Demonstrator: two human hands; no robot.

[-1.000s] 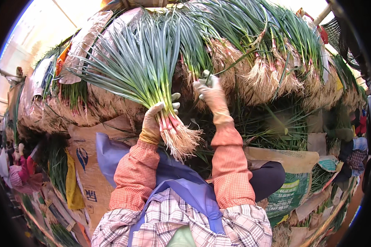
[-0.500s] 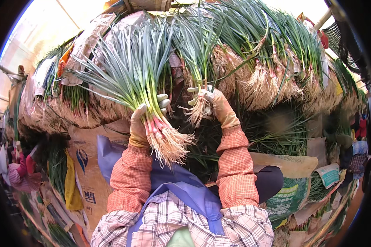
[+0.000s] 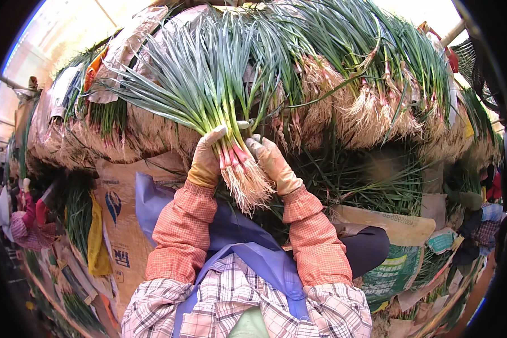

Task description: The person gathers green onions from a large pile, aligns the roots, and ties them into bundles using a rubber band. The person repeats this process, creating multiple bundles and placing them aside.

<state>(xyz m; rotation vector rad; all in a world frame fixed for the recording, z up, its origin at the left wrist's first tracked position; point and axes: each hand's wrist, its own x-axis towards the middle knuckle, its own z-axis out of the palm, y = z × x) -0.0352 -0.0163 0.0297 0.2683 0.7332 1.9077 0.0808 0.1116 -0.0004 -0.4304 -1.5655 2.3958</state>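
A bunch of green onions point(image 3: 208, 90) with reddish stems and pale stringy roots point(image 3: 249, 183) is held up in front of me, leaves fanning up and left. My left hand point(image 3: 207, 158), in a tan glove, grips the stems from the left. On the right side of the same stems sits my gloved right hand point(image 3: 271, 160), pressed against them. Both forearms wear orange checked sleeves over a blue apron point(image 3: 248, 242).
A big stack of more green onion bundles point(image 3: 372, 96) with roots facing me fills the back. Cardboard sheets point(image 3: 118, 208) and printed sacks point(image 3: 394, 270) lie below it. Another person in pink point(image 3: 25, 222) is at the far left.
My right hand came down from the stack and closed against the bunch beside the left hand. The bunch shifted toward the middle.
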